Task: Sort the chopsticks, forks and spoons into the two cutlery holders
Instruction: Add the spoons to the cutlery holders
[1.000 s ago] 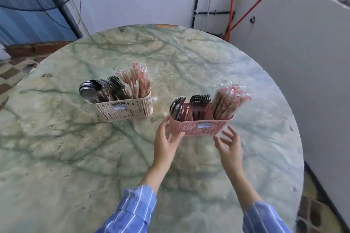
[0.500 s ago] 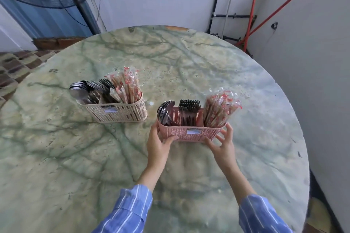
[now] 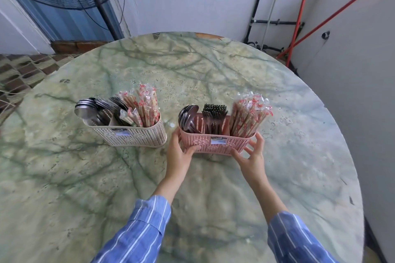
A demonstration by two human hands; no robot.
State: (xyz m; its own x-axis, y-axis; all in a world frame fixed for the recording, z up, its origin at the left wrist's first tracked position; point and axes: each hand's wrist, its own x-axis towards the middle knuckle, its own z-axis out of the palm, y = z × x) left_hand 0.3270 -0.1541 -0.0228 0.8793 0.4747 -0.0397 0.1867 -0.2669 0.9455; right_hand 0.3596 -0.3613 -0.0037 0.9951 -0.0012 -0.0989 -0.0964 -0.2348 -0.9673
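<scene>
Hands clasp the pink holder (image 3: 215,142) at its ends: left hand (image 3: 178,151) round the left end, right hand (image 3: 253,156) at the right. It stands near-centre on the worktop (image 3: 213,74), holding spoons (image 3: 187,118), forks (image 3: 214,116) and wrapped chopsticks (image 3: 249,116). The cream holder (image 3: 136,136), likewise filled, stands just left.

Two cutlery holders: one pink (image 3: 215,144), one cream (image 3: 136,137). Two hands: left (image 3: 178,153), right (image 3: 253,159). One table (image 3: 192,74).
</scene>
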